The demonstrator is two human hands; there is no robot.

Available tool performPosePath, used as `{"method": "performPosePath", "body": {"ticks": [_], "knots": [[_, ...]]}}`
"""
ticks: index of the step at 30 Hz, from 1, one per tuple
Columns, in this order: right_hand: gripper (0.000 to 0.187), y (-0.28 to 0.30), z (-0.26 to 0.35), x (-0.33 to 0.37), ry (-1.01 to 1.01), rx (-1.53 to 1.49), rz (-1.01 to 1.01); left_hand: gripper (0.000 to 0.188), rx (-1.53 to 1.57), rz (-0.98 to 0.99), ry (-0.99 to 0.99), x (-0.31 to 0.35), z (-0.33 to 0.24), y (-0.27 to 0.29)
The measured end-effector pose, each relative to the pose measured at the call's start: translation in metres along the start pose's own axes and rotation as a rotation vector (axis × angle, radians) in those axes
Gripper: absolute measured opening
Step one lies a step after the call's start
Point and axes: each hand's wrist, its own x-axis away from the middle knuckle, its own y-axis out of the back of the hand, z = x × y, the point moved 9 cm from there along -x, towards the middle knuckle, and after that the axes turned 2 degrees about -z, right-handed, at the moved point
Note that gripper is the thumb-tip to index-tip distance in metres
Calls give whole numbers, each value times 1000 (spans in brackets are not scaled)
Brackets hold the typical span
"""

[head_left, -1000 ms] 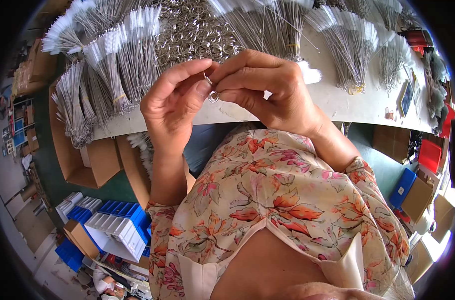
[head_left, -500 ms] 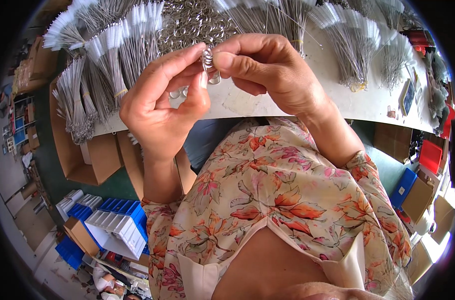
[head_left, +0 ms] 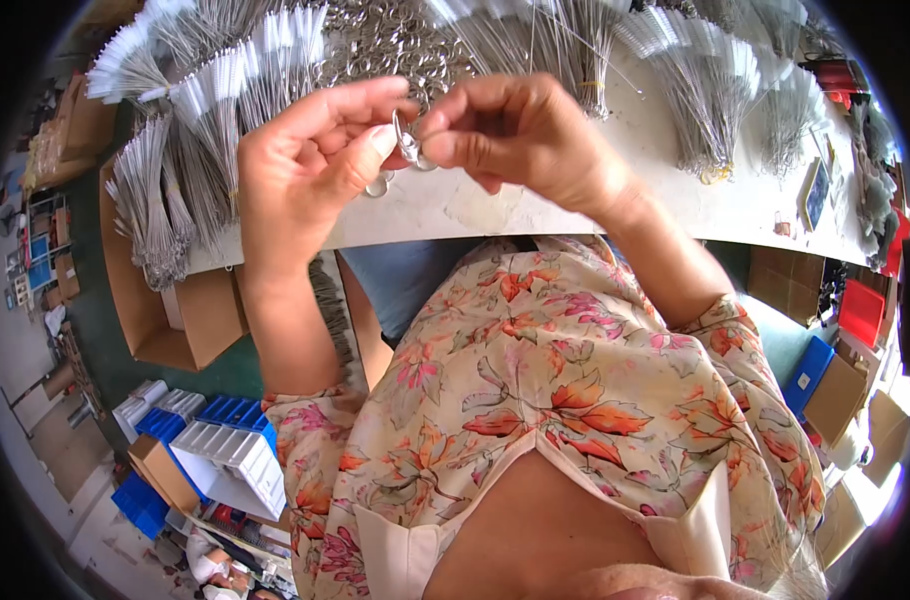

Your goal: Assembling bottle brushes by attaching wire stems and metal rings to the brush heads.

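A few shiny metal rings are bunched between my two hands, over the near part of the table. My left hand holds them from the left, thumb against their edge and index finger stretched out above. From the right, my right hand pinches them between thumb and bent fingers. One ring stands tilted up beside my left thumb. How many rings each hand has is hidden by the fingers. Below my left fingers a loose ring lies on the white table. Behind my hands spreads a heap of similar rings.
Bundles of white-bristled wire brushes stand on the table at left and right. An open cardboard box is below the table's left edge. Blue and white plastic bins sit lower left; a red bin is at right.
The rings, bunched in a stack before, are now tilted and spread, lower down. My left index finger has lifted away from them, and my left forearm has shifted slightly left.
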Motion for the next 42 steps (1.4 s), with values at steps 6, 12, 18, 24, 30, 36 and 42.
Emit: {"method": "performPosePath", "body": {"ticks": [6,12,18,24,30,36,42], "knots": [[12,-34,-60,37,581,1149,43,36,-1383,-165,427,-41,95,130],[11,37,-18,17,768,1138,-324,27,-1255,-292,405,-29,105,149],[35,165,2,-44,145,1413,-606,21,-1121,-400,258,-26,97,149],[29,190,-15,-54,-33,1138,-545,20,-208,-661,60,4,44,170],[25,207,13,-30,154,459,-695,44,-1343,-593,552,35,61,288],[24,263,73,38,317,173,-904,28,-1320,-333,407,49,96,290],[18,330,64,110,68,622,-1025,23,-1172,-292,401,58,112,337]]}}
